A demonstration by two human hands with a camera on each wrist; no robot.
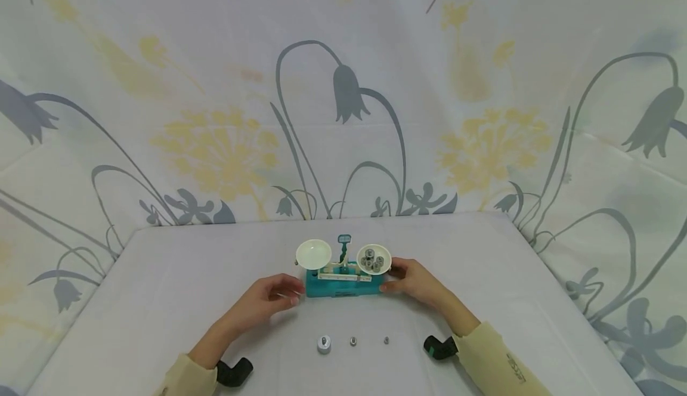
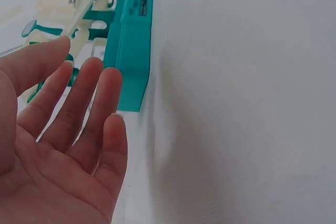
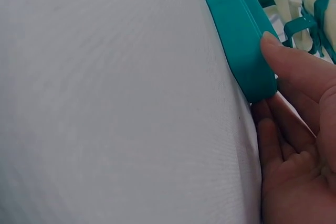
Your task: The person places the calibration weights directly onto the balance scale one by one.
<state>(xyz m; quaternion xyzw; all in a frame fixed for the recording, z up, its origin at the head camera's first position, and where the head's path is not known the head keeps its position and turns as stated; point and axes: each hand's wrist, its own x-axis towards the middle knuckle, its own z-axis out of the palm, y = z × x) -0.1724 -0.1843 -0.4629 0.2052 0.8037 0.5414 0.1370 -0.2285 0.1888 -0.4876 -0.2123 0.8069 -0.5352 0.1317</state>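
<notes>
A teal balance scale (image 1: 343,289) with two white pans stands on the white cloth. Its left pan (image 1: 313,255) holds nothing; in the right pan (image 1: 374,260) sit several small metal weights (image 1: 370,255). My right hand (image 1: 415,281) grips the right end of the base, thumb on top and fingers around the end, as the right wrist view shows. At the opposite end, my left hand (image 1: 268,300) has its palm turned inward and fingers loosely bent. In the left wrist view those fingertips are close to the base (image 2: 131,51); whether they touch it is unclear.
In front of the scale stand a larger metal weight (image 1: 324,344), a smaller one (image 1: 353,341) and a tiny one (image 1: 386,340), in a row. Behind the table hangs a flower-patterned curtain (image 1: 247,86). Black wrist devices (image 1: 441,347) extend from both sleeves.
</notes>
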